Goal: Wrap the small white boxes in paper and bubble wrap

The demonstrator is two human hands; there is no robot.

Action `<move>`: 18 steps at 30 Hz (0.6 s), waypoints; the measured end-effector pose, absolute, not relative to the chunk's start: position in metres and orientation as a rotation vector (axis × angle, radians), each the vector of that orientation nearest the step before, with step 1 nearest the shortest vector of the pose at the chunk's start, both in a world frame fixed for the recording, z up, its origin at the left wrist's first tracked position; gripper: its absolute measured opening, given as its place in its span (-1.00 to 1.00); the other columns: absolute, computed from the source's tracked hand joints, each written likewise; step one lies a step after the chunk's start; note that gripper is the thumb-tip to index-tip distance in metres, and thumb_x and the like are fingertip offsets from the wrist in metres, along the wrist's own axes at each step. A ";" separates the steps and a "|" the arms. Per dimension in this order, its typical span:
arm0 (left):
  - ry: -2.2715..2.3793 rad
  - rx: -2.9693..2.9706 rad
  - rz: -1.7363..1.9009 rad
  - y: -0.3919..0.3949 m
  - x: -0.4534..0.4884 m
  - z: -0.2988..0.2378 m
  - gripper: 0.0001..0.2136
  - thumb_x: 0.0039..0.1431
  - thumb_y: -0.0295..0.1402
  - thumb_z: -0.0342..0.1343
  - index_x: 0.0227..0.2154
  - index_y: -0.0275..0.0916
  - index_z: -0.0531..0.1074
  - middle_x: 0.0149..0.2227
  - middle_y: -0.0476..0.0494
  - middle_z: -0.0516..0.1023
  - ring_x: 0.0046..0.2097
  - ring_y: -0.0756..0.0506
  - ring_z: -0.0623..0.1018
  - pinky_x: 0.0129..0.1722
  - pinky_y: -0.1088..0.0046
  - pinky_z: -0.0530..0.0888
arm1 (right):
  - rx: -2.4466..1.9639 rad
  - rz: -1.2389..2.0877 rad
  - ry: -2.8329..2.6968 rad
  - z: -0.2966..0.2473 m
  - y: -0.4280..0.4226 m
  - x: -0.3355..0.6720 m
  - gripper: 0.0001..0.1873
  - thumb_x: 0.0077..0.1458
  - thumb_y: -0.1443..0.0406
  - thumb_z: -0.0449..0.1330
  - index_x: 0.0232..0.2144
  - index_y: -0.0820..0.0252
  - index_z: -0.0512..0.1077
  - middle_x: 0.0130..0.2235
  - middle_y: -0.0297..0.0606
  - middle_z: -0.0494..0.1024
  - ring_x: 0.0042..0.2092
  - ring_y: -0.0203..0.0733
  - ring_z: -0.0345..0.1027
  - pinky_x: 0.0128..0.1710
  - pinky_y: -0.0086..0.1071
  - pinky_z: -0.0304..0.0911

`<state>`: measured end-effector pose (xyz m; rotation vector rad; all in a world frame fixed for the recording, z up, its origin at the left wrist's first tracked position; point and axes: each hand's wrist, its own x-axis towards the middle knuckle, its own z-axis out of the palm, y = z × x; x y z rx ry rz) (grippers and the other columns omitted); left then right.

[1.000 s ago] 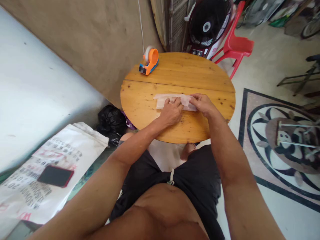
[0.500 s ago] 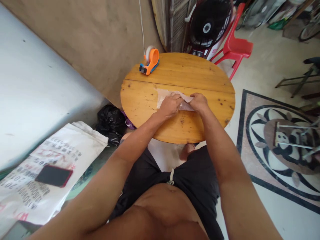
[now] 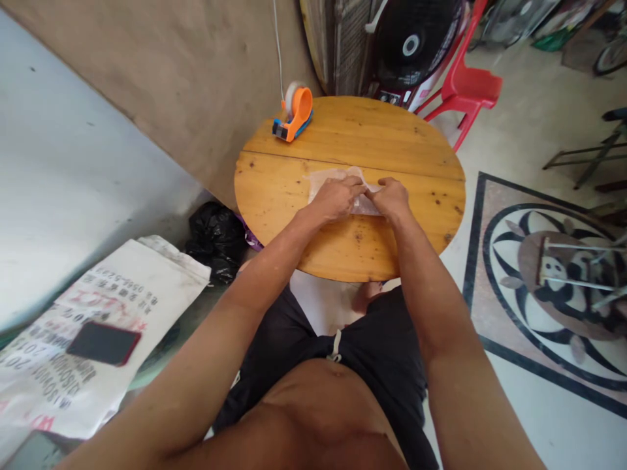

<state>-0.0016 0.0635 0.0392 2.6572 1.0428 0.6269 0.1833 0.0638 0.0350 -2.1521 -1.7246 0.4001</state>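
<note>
A thin, whitish see-through plastic sheet [image 3: 368, 207], perhaps a bag or a wrap, lies on the round wooden table [image 3: 357, 251]. My left hand [image 3: 337, 198] rests over its middle, fingers bent and closed on the plastic. My right hand [image 3: 392, 198] pinches the sheet's right side between thumb and fingers. The two hands nearly meet, and a raised fold of plastic stands up just beyond the left fingertips. Whether anything lies inside the plastic is hidden.
An orange tape dispenser [image 3: 298, 116] with a clear roll stands at the table's far left. Behind the table are a black fan [image 3: 416, 49] and a red chair [image 3: 473, 88]. At left, a phone [image 3: 104, 343] lies on a printed white sack [image 3: 161, 274], near a black plastic bag [image 3: 215, 238].
My left hand has shifted slightly right and its fingers have come closer to my right hand. The plastic between them is folded up more at its far edge.
</note>
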 end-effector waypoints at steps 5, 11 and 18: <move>1.073 2.665 0.559 0.065 0.003 0.039 -0.66 0.18 -0.47 -0.10 -0.07 -0.17 0.49 0.05 -0.27 0.54 0.05 -0.24 0.53 0.04 0.13 0.48 | -2.212 0.300 -1.743 0.042 0.047 0.172 -0.30 0.16 0.09 0.23 0.23 0.39 0.32 0.05 0.22 0.56 0.10 0.21 0.45 0.08 -0.03 0.31; 1.043 2.670 0.600 0.064 0.005 0.039 -0.63 0.17 -0.51 -0.11 -0.02 -0.17 0.44 0.07 -0.21 0.53 0.10 -0.17 0.51 0.16 0.20 0.42 | -2.233 0.135 -1.785 0.046 0.039 0.148 -0.40 0.26 0.16 0.09 0.25 0.37 0.26 0.06 0.25 0.52 0.01 0.19 0.49 -0.01 -0.07 0.34; 1.045 2.671 0.561 0.061 0.002 0.042 -0.70 0.31 -0.48 -0.12 -0.03 -0.23 0.46 0.09 -0.27 0.52 0.12 -0.18 0.46 0.20 0.17 0.38 | -2.174 0.260 -1.753 0.039 0.051 0.170 -0.26 0.16 0.10 0.23 0.27 0.44 0.27 0.08 0.26 0.53 0.12 0.25 0.43 0.09 -0.03 0.31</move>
